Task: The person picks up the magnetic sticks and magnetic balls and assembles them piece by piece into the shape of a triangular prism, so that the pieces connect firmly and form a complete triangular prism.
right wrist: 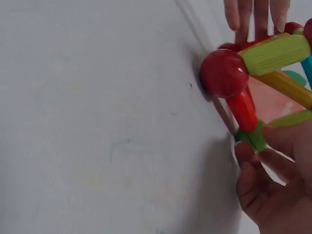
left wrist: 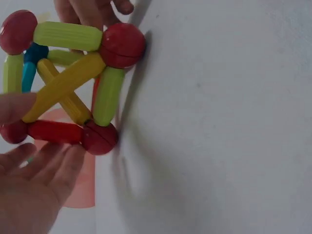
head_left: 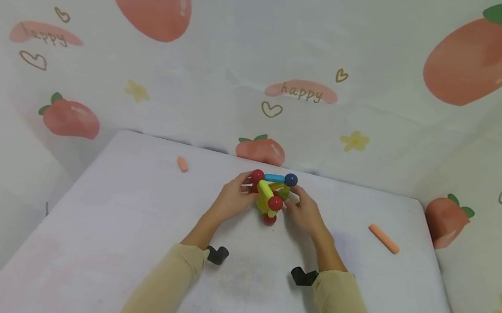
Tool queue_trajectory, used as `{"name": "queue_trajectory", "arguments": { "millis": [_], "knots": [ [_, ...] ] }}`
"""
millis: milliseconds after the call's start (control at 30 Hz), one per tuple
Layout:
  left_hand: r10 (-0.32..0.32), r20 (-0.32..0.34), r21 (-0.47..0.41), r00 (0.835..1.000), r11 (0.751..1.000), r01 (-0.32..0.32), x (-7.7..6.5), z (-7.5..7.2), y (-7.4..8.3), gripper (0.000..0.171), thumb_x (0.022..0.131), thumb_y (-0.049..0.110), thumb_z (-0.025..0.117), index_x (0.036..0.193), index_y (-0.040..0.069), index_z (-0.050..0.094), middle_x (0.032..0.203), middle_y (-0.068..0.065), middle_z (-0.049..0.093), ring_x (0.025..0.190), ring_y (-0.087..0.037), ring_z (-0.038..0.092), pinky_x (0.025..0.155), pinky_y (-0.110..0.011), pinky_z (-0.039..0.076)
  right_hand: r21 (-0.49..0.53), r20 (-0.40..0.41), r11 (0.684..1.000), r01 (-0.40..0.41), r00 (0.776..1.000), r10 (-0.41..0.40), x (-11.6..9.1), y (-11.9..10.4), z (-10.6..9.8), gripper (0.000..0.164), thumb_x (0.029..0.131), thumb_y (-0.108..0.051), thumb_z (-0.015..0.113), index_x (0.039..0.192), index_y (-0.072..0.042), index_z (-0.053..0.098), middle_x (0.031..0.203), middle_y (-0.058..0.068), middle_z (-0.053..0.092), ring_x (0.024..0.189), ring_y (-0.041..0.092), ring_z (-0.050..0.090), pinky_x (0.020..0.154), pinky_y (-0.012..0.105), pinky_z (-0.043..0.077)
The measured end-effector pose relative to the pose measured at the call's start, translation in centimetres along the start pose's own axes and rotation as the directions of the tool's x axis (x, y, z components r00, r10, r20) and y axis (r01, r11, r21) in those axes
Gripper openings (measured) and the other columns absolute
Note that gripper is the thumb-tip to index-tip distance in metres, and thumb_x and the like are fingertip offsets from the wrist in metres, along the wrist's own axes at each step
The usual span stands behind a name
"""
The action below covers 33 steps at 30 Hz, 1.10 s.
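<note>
A box-like frame of magnetic rods and balls (head_left: 267, 188) stands at the far middle of the table, between both hands. Red balls (left wrist: 123, 45), one blue ball (head_left: 291, 180) and a green ball (right wrist: 252, 135) form its corners. Lime rods (right wrist: 277, 53), a light-blue rod (head_left: 274, 178) and red rods (left wrist: 54, 132) join them, while yellow rods (left wrist: 66, 87) cross inside. My left hand (head_left: 232, 197) holds the left side, thumb in front and fingers along a red rod. On the opposite side, my right hand (head_left: 308, 212) pinches the green ball between thumb and fingers.
A short orange rod (head_left: 182, 164) lies at the back left of the white table (head_left: 116, 245), and a longer orange rod (head_left: 384, 238) on the right. Behind the table's back edge hangs a fruit-printed cloth (head_left: 226, 64). Black mounts (head_left: 217, 255) stick out at both wrists.
</note>
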<state>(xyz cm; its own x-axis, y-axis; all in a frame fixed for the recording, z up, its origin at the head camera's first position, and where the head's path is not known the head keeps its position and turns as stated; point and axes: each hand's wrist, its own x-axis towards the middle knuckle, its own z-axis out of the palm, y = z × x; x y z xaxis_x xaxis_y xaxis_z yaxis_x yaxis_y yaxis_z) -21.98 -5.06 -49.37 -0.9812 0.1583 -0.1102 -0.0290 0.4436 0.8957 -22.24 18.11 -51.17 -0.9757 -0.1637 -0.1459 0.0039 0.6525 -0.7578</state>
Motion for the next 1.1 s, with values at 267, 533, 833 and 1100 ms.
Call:
{"name": "queue_trajectory", "arguments": {
  "millis": [267, 533, 833, 1100],
  "knots": [
    [0.006, 0.107, 0.012, 0.994, 1.0, -0.007, -0.2, 0.2, -0.6, 0.091, 0.087, 0.014, 0.077, 0.162, 0.018, 0.026, 0.163, -0.009, 0.039, 0.147, -0.032, 0.046, 0.113, -0.046, 0.046, -0.005, -0.081, 1.0, -0.016, 0.997, 0.015, 0.0, 0.0, 1.0, 0.032, 0.1, -0.019, 0.063, 0.124, 0.001, 0.064, 0.132, 0.023, 0.062, 0.13, 0.041, 0.056, 0.112, 0.058, 0.044],
    [-0.041, 0.091, 0.163, 0.995, 0.986, 0.026, -1.5, 0.4, -0.7, 0.092, 0.081, 0.02, 0.087, 0.156, 0.012, 0.034, 0.136, -0.011, 0.062, 0.12, -0.027, 0.064, 0.099, -0.044, 0.058, -0.135, -0.186, 0.99, -0.04, 0.983, 0.014, -1.6, -0.4, 2.2, 0.031, 0.095, -0.028, 0.071, 0.114, -0.003, 0.067, 0.106, 0.016, 0.064, 0.095, 0.029, 0.06, 0.084, 0.047, 0.055],
    [-0.006, -0.059, 0.249, 0.998, 0.968, 0.02, -1.1, 0.7, -1.6, 0.033, 0.086, 0.014, 0.082, 0.115, 0.005, 0.071, 0.104, -0.009, 0.076, 0.092, -0.02, 0.069, 0.087, -0.038, 0.06, -0.363, -0.166, 0.932, -0.025, 0.985, -0.039, -2.7, -0.8, 2.5, 0.067, 0.092, -0.042, 0.074, 0.138, 0.001, 0.053, 0.127, 0.023, 0.057, 0.113, 0.038, 0.054, 0.094, 0.052, 0.052],
    [-0.077, -0.021, 0.266, 0.997, 0.961, 0.08, -0.6, 1.1, -1.1, 0.026, 0.088, 0.019, 0.081, 0.11, 0.006, 0.076, 0.102, -0.007, 0.078, 0.092, -0.019, 0.068, 0.091, -0.039, 0.06, -0.521, -0.167, 0.851, -0.067, 0.986, -0.024, -5.3, 2.7, -2.8, 0.092, 0.094, -0.055, 0.064, 0.161, -0.008, 0.02, 0.163, 0.029, 0.018, 0.15, 0.054, 0.015, 0.117, 0.076, 0.014]
  ]
}}
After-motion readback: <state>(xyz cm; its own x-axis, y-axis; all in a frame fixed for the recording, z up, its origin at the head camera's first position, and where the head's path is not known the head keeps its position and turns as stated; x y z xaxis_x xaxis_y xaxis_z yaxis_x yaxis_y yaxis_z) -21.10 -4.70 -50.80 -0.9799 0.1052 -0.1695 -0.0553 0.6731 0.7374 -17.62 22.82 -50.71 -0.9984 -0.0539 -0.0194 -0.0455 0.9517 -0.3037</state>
